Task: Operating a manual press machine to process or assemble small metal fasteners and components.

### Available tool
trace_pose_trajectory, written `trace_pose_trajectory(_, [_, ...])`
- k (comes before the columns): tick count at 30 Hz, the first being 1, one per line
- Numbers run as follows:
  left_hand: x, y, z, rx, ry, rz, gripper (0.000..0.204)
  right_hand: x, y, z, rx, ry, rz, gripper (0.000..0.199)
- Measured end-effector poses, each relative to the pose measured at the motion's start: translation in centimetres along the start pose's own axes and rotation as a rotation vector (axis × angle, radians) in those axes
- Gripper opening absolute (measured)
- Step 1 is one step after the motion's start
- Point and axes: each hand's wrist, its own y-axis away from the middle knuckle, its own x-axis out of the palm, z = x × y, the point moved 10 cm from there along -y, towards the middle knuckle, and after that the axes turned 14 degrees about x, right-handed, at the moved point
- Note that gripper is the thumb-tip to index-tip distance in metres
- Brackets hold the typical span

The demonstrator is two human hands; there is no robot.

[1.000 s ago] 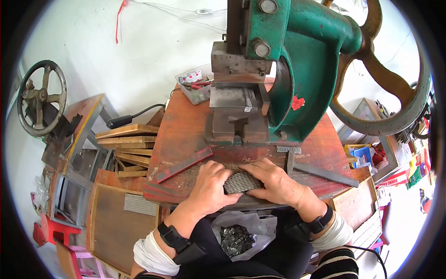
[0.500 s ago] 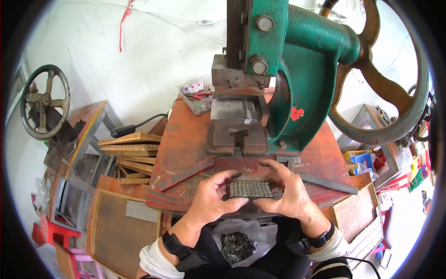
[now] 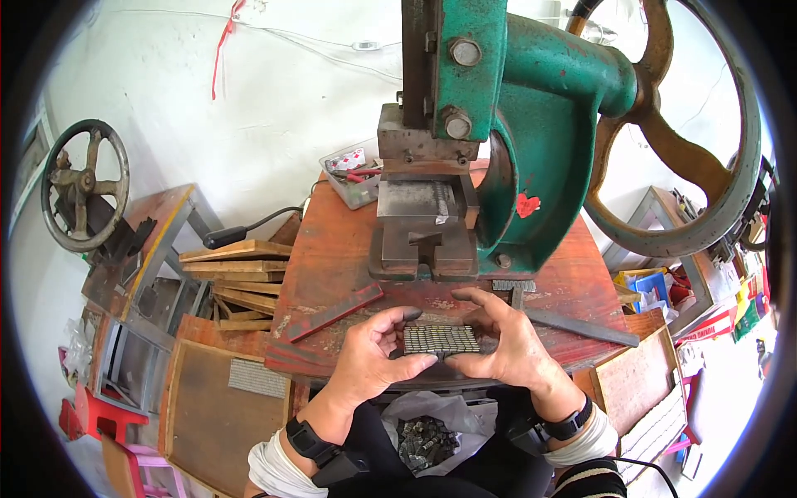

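Between my hands, above the near edge of the red-brown table [image 3: 311, 257], is a small rectangular block of metal pieces in tight rows [image 3: 440, 339]. My left hand [image 3: 369, 353] grips its left end, thumb at the near edge and fingers curled behind. At the other end my right hand [image 3: 510, 353] holds it likewise, thumb along the near edge, index finger raised and bent. The block's underside is hidden. Beyond the hands stands a green hand press [image 3: 531, 149]. On its bed, a flat steel plate [image 3: 407, 199] lies under the ram.
A red bar [image 3: 336, 314] lies left of my hands, a dark flat bar [image 3: 581, 328] right. Below, a plastic bag [image 3: 477, 423] holds metal scraps. Wooden trays [image 3: 199, 423] flank the table; a tool bin [image 3: 357, 192] sits behind. A large handwheel [image 3: 664, 249] overhangs the right.
The block has tilted slightly, so more of its top face shows. Both hands keep their hold on it. The whole view has shifted a little.
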Motion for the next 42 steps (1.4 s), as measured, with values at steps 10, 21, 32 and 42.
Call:
trace_pose_trajectory(10, [0.1, 0.2, 0.5, -0.06, 0.008, 0.011, 0.065, 0.2, -0.2, -0.6, 0.089, -0.051, 0.038, 0.078])
trace_pose_trajectory(21, [0.6, 0.7, -1.8, 0.372, -1.166, 0.201, 0.06, 1.8, -0.9, -2.0, -0.2, 0.475, -0.041, 0.076])
trace_pose_trajectory(32, [-0.4, 1.0, -1.6, 0.266, -1.14, 0.178, 0.059, 2.5, -1.0, -2.7, -0.189, 0.588, 0.003, 0.066])
trace_pose_trajectory(42, [1.7, 0.2, -1.6, 0.327, -1.201, 0.239, 0.06, 2.2, -0.5, -2.3, -0.223, 0.506, -0.009, 0.068])
